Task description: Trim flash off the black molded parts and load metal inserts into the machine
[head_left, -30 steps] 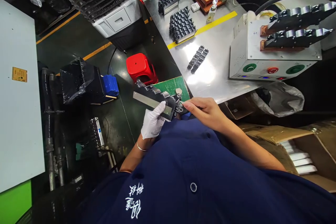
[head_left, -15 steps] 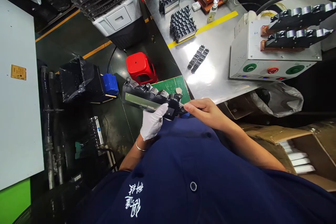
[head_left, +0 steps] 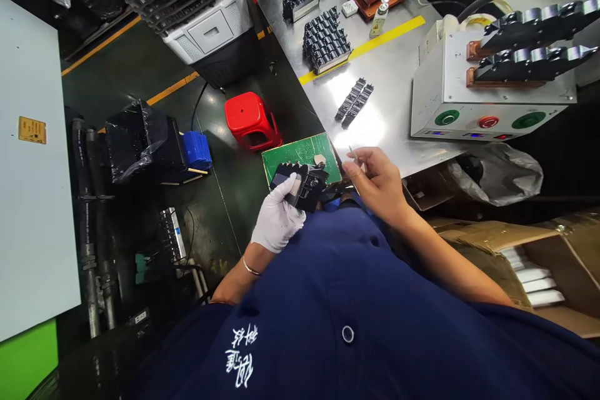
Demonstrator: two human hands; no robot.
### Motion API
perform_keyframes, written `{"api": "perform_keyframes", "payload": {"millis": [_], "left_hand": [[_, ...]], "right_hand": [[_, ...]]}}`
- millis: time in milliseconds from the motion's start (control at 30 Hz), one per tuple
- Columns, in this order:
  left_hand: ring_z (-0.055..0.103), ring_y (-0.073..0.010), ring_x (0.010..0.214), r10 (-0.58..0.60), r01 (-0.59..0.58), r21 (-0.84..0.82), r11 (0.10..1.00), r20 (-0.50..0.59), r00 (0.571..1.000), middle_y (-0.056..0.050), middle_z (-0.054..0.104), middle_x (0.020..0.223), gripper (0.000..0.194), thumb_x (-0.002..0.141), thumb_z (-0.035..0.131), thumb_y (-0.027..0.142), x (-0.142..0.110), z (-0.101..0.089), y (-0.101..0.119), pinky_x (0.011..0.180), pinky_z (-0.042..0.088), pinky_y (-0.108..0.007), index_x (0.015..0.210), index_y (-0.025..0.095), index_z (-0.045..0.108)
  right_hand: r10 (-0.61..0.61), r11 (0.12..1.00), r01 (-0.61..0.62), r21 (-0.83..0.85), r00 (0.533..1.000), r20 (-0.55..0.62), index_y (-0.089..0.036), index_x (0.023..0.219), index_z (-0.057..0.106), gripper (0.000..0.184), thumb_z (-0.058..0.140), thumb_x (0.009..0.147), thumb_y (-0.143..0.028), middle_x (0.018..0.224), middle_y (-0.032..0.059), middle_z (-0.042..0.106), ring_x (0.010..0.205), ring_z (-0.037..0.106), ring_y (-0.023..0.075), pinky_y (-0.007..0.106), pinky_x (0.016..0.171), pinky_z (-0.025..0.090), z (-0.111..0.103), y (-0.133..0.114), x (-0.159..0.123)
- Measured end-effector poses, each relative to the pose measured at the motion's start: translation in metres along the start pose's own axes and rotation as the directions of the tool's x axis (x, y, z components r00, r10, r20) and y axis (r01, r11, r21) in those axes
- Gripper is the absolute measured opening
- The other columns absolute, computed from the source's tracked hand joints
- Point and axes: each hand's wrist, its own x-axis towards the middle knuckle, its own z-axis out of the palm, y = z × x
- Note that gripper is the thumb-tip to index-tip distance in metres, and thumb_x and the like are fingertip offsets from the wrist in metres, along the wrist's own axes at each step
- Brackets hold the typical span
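Note:
My left hand (head_left: 276,217), in a white glove, is closed around a black plastic part (head_left: 309,186) with a ribbed edge, held tilted with one end toward me. Its far end is partly hidden by the glove. Bare and a little to the right, my right hand (head_left: 379,184) pinches a thin pointed tool (head_left: 351,152) whose light tip sticks up past the fingers. The tool is apart from the black part. Beneath them lies a green board (head_left: 300,153) with a pale round piece (head_left: 319,160) on it.
A metal table (head_left: 389,106) carries two slim black strips (head_left: 355,103), stacked black parts (head_left: 325,40) and a small bottle (head_left: 379,15). To the right is a control box (head_left: 492,112) with buttons. A red stool (head_left: 246,114) and an open carton (head_left: 567,281) stand nearby.
My left hand has turned the black part, so its end now faces me instead of its long side. My right hand has drawn away from it, up and to the right, with the tool.

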Motion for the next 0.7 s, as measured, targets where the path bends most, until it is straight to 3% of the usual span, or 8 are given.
{"api": "perform_keyframes", "payload": {"millis": [133, 300, 467, 600, 700], "left_hand": [[0.071, -0.0078, 0.064, -0.067, 0.067, -0.037, 0.997, 0.003, 0.998, -0.001, 0.076, 0.076, 0.028, 0.094, 0.052, 0.013, -0.007, 0.003, 0.0, 0.053, 0.053, -0.01, 0.118, 0.013, 0.066], [0.07, -0.0076, 0.06, -0.068, 0.067, -0.025, 0.997, -0.05, 0.996, 0.0, 0.076, 0.072, 0.04, 0.095, 0.051, 0.015, -0.01, 0.009, 0.001, 0.041, 0.044, -0.01, 0.134, 0.015, 0.057], [0.071, -0.0085, 0.063, -0.103, 0.102, -0.038, 0.994, -0.035, 0.994, -0.002, 0.078, 0.083, 0.04, 0.094, 0.053, 0.017, -0.006, 0.004, 0.004, 0.04, 0.043, -0.011, 0.134, 0.017, 0.058], [0.073, -0.0078, 0.072, -0.061, 0.059, -0.057, 0.997, -0.036, 0.997, -0.003, 0.078, 0.097, 0.042, 0.094, 0.052, 0.015, -0.004, 0.0, 0.007, 0.045, 0.047, -0.009, 0.135, 0.017, 0.056], [0.073, -0.0075, 0.071, -0.032, 0.028, -0.059, 0.998, -0.066, 0.997, -0.003, 0.078, 0.09, 0.036, 0.094, 0.051, 0.015, -0.004, 0.001, 0.009, 0.045, 0.048, -0.007, 0.129, 0.014, 0.06]], "right_hand": [[0.076, 0.981, -0.107, 0.161, 0.98, 0.185, -0.02, 0.085, 0.065, 0.029, 0.064, 0.085, -0.049, 0.063, -0.0029, 0.052, 0.056, 0.044, 0.0109, 0.026, 0.053, 0.04, 0.002, -0.011, -0.003], [0.134, 0.974, -0.16, 0.159, 0.977, 0.166, -0.021, 0.085, 0.067, 0.028, 0.062, 0.086, -0.048, 0.065, -0.0016, 0.052, 0.06, 0.045, 0.0122, 0.026, 0.053, 0.041, 0.007, -0.017, -0.004], [0.137, 0.966, -0.175, 0.19, 0.97, 0.2, -0.021, 0.095, 0.063, 0.029, 0.06, 0.087, -0.049, 0.07, -0.0022, 0.051, 0.062, 0.046, 0.0114, 0.026, 0.054, 0.042, 0.008, -0.014, 0.0], [0.125, 0.948, -0.18, 0.263, 0.969, 0.215, -0.021, 0.099, 0.056, 0.032, 0.058, 0.089, -0.052, 0.076, -0.0017, 0.053, 0.062, 0.047, 0.01, 0.025, 0.054, 0.041, 0.011, -0.011, 0.003], [0.094, 0.953, -0.158, 0.257, 0.965, 0.243, -0.021, 0.097, 0.055, 0.033, 0.055, 0.091, -0.053, 0.072, -0.0025, 0.053, 0.057, 0.045, 0.009, 0.024, 0.051, 0.039, 0.01, -0.008, 0.006]]}}
